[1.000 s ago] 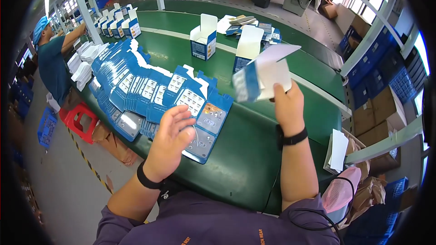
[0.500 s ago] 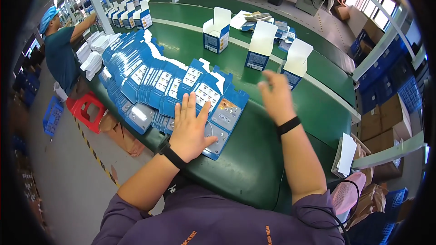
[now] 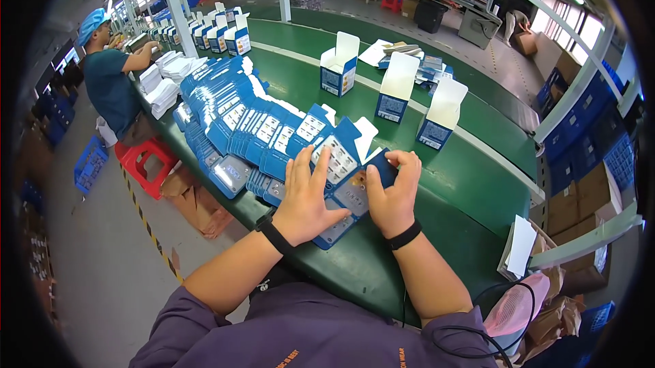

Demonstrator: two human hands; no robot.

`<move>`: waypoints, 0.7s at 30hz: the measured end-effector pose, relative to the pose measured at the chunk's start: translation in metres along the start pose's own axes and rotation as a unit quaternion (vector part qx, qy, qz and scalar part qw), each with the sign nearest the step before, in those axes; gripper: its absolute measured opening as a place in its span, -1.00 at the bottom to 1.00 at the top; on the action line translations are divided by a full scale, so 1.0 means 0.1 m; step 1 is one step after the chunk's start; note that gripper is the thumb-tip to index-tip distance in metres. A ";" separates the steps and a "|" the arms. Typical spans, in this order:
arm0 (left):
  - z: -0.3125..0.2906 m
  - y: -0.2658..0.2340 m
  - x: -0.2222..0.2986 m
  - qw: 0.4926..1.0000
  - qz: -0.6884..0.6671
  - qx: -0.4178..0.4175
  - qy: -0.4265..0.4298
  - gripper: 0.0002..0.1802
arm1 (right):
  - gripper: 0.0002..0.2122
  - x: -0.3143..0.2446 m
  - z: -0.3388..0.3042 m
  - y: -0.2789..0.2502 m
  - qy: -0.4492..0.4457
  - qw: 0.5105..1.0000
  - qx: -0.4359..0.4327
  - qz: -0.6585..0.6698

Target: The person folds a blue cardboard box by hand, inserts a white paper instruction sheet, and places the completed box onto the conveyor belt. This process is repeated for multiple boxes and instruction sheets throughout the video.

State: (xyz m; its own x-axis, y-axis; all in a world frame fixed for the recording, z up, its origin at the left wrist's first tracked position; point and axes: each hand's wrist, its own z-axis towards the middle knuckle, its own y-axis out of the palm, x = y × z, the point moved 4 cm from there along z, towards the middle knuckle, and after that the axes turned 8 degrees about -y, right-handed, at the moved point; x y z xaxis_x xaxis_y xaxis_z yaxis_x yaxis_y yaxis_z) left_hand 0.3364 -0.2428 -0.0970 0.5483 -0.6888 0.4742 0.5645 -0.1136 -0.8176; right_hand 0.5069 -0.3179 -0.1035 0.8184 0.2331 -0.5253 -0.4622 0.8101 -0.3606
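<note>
Flattened blue cartons [image 3: 263, 133] lie fanned in an overlapping row on the green work surface. My left hand [image 3: 305, 197] rests palm down on the near end of this row, fingers spread. At the right end, my right hand [image 3: 394, 194] pinches the edge of the top blue carton [image 3: 351, 194] between thumb and fingers, and that edge is bent upward. Beyond my hands stand three erected blue-and-white boxes with raised lids: a left box [image 3: 337, 71], a middle box [image 3: 394, 92] and a right box [image 3: 440, 119].
A co-worker [image 3: 106, 78] is at the far left, beside white folded sheets [image 3: 162, 92] and more erected boxes [image 3: 237, 40]. Papers and flat cartons [image 3: 416, 64] lie across the belt. A red stool [image 3: 147, 163] stands left of the table; white sheets [image 3: 518, 245] are at the right.
My right hand has come left and down from near the right box onto the top carton's edge, which it now bends up. My left hand stays on the cartons. The whole view has shifted slightly.
</note>
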 end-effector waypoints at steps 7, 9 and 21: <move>-0.05 -0.30 0.44 0.948 -0.234 -0.149 0.156 0.10 | -0.48 -0.75 0.15 -0.63 -0.281 0.958 0.056 0.028; -0.14 -0.31 0.45 0.861 -0.471 -0.187 -0.028 -0.01 | -0.40 -0.84 0.15 -0.67 -0.308 0.946 0.095 -0.031; -0.29 -0.40 0.59 0.865 -0.480 0.141 0.048 -0.34 | -0.10 -0.94 -0.03 -0.32 0.045 0.877 0.019 0.477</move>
State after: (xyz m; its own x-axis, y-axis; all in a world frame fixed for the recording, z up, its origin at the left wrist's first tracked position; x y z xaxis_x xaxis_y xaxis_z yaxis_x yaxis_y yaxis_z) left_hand 0.3288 -0.2999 -0.0459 -0.3028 -0.4323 0.8494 0.8663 -0.4964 0.0562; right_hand 0.4440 -0.3670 -0.0453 0.0332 0.7732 -0.6333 -0.9089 0.2869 0.3026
